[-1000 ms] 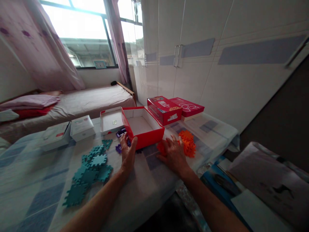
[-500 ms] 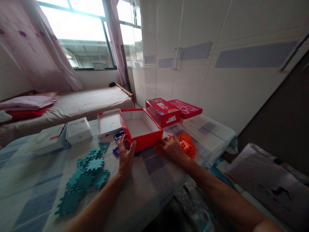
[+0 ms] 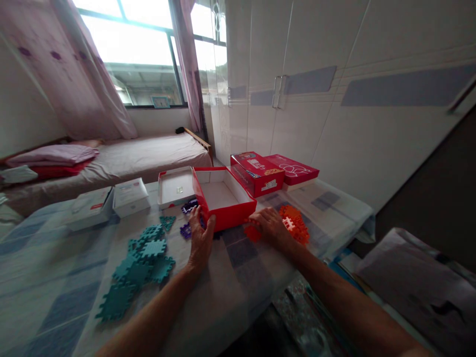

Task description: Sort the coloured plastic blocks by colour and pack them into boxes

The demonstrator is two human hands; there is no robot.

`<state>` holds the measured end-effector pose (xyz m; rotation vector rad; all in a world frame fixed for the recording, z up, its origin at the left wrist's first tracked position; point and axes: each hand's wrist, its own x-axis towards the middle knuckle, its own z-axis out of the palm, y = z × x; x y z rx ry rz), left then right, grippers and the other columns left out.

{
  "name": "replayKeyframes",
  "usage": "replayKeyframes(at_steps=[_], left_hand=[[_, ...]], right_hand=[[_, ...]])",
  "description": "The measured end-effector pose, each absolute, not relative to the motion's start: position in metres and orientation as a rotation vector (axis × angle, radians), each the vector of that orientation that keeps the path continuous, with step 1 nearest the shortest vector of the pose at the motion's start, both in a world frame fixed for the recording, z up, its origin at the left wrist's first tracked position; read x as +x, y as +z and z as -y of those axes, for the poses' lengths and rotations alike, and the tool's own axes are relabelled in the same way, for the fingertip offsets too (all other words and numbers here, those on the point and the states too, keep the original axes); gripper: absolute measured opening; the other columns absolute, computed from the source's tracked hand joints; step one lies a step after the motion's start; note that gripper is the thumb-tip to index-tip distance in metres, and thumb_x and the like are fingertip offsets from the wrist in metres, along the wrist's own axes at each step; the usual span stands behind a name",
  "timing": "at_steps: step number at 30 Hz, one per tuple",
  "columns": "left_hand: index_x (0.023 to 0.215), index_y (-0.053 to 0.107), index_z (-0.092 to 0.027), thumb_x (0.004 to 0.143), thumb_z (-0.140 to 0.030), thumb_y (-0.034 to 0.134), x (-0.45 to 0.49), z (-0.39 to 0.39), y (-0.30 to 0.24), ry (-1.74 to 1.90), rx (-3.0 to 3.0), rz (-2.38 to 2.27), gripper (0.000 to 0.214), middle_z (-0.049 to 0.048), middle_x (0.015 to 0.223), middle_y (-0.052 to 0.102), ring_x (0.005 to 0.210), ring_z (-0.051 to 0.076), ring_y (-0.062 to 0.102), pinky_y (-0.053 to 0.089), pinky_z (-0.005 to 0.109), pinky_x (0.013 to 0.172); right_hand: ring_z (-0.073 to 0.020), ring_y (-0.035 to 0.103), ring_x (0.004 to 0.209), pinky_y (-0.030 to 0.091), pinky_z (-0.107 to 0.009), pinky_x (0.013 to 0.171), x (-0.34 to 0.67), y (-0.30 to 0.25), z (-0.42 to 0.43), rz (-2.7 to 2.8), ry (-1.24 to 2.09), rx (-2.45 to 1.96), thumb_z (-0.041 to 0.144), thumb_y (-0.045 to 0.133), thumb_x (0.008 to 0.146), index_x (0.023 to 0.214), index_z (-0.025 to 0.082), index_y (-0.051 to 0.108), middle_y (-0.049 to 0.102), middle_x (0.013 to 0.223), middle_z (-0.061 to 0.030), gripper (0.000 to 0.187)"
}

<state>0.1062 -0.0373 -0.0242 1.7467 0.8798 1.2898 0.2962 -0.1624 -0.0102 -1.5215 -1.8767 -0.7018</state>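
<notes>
An open red box (image 3: pixel 223 201) with a white inside stands on the table, tilted slightly. My left hand (image 3: pixel 201 238) lies at its near left corner, thumb against the red wall and fingers by several purple puzzle pieces (image 3: pixel 185 229). My right hand (image 3: pixel 273 227) rests palm down on the table at the box's right, fingers spread over red-orange foam pieces (image 3: pixel 253 233), just left of an orange pile (image 3: pixel 295 223). Neither hand grips anything that I can see.
Teal foam puzzle pieces (image 3: pixel 139 265) spread at the left. A white lid (image 3: pixel 174 187) sits behind the box; two white boxes (image 3: pixel 111 201) lie farther left, two closed red boxes (image 3: pixel 273 173) at the back right. A bed runs under the window; wardrobes stand behind.
My right hand has slid left off the orange pile toward the red box. My left hand has stayed at the box's corner. The view has shifted slightly.
</notes>
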Motion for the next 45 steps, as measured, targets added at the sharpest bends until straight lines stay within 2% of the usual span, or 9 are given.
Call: replayKeyframes(at_steps=[7,13,18,23,27,31,38,41,45], left_hand=[[0.130,0.044,-0.017,0.084,-0.052,0.047,0.107,0.040,-0.021,1.293,1.748,-0.923,0.058,0.0139,0.143,0.035,0.136,0.026,0.030,0.021,0.043,0.114],[0.131,0.043,-0.018,0.084,-0.050,0.048,0.107,0.038,-0.023,1.295,1.761,-0.911,0.057,0.0133,0.143,0.036,0.137,0.025,0.028,0.020,0.043,0.114],[0.132,0.042,-0.017,0.086,-0.049,0.047,0.107,0.036,-0.025,1.288,1.773,-0.906,0.056,0.0142,0.144,0.034,0.137,0.026,0.028,0.019,0.044,0.114],[0.132,0.042,-0.016,0.084,-0.050,0.048,0.108,0.037,-0.024,1.298,1.750,-0.895,0.059,0.0145,0.142,0.036,0.136,0.027,0.029,0.019,0.044,0.114],[0.130,0.044,-0.017,0.085,-0.050,0.046,0.108,0.037,-0.023,1.303,1.782,-0.906,0.056,0.0124,0.143,0.036,0.136,0.025,0.028,0.019,0.042,0.115],[0.131,0.043,-0.017,0.085,-0.050,0.045,0.108,0.037,-0.024,1.308,1.785,-0.910,0.057,0.0125,0.143,0.036,0.137,0.026,0.028,0.019,0.043,0.114],[0.131,0.043,-0.018,0.085,-0.050,0.047,0.107,0.036,-0.025,1.302,1.774,-0.881,0.057,0.0122,0.143,0.036,0.136,0.026,0.029,0.020,0.042,0.114],[0.131,0.044,-0.018,0.085,-0.050,0.046,0.107,0.036,-0.025,1.293,1.787,-0.883,0.055,0.0119,0.143,0.035,0.137,0.026,0.027,0.019,0.042,0.114],[0.131,0.043,-0.016,0.085,-0.050,0.047,0.107,0.036,-0.025,1.294,1.790,-0.884,0.058,0.0140,0.142,0.036,0.135,0.026,0.030,0.020,0.043,0.114]], right_hand=[[-0.0169,0.058,0.087,0.045,-0.030,0.079,0.288,0.009,0.172,1.579,-0.548,-1.479,0.033,0.040,0.095,0.096,0.019,0.060,0.064,0.090,-0.0064,0.024],[-0.0178,0.059,0.092,0.045,-0.031,0.085,0.270,0.063,0.134,1.258,-0.497,-1.573,0.041,0.033,0.095,0.102,0.019,0.059,0.064,0.099,-0.0071,0.034],[-0.0240,0.049,0.117,0.037,-0.038,0.098,0.272,0.085,0.108,1.476,-0.522,-1.763,0.051,0.034,0.094,0.124,0.014,0.050,0.056,0.126,-0.0130,0.051],[-0.0280,0.042,0.124,0.031,-0.044,0.104,0.299,0.038,0.178,1.208,-0.604,-2.034,0.062,0.033,0.089,0.131,0.013,0.046,0.050,0.131,-0.0169,0.066],[-0.0324,0.040,0.126,0.035,-0.048,0.100,0.317,-0.012,0.231,0.926,-0.558,-2.272,0.072,0.037,0.080,0.135,0.010,0.041,0.047,0.133,-0.0219,0.083],[-0.0335,0.038,0.128,0.037,-0.047,0.097,0.317,-0.029,0.231,0.909,-0.416,-2.378,0.073,0.044,0.076,0.141,0.011,0.032,0.041,0.139,-0.0225,0.090],[-0.0328,0.041,0.126,0.039,-0.045,0.093,0.306,-0.025,0.202,1.015,-0.391,-2.385,0.065,0.047,0.080,0.135,0.017,0.043,0.043,0.139,-0.0173,0.074],[-0.0286,0.047,0.119,0.040,-0.041,0.092,0.306,-0.024,0.198,1.100,-0.403,-2.327,0.056,0.048,0.084,0.125,0.019,0.054,0.052,0.131,-0.0123,0.056],[-0.0236,0.053,0.106,0.039,-0.035,0.094,0.309,-0.025,0.195,1.142,-0.489,-2.242,0.040,0.046,0.088,0.111,0.015,0.062,0.061,0.115,-0.0104,0.037]])
